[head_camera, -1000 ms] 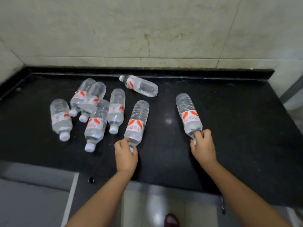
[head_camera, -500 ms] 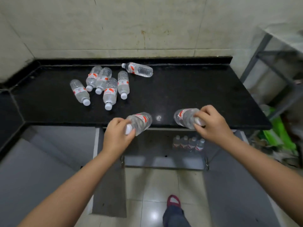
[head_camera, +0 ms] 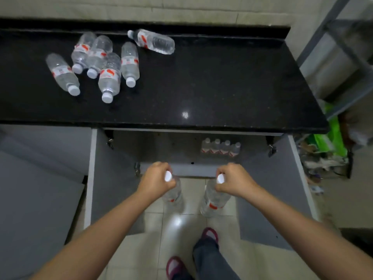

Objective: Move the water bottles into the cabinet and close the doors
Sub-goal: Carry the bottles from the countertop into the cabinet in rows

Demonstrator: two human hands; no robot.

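My left hand grips the neck of a clear water bottle that hangs upright, cap up, in front of the open cabinet. My right hand grips the neck of a second bottle the same way. Both bottles hang below the counter's edge, over the floor tiles. Inside the cabinet several bottles stand in a row at the right. Several more bottles lie on the black countertop at the left, and one lies apart near the back wall.
The cabinet's two grey doors, the left door and the right door, stand open toward me on either side of my hands. My feet are on the tiled floor below. A metal rack and green bags are at the right.
Both hands have lifted their bottles off the countertop and lowered them, now hanging upright, in front of the open cabinet. My view has tilted down toward the floor.
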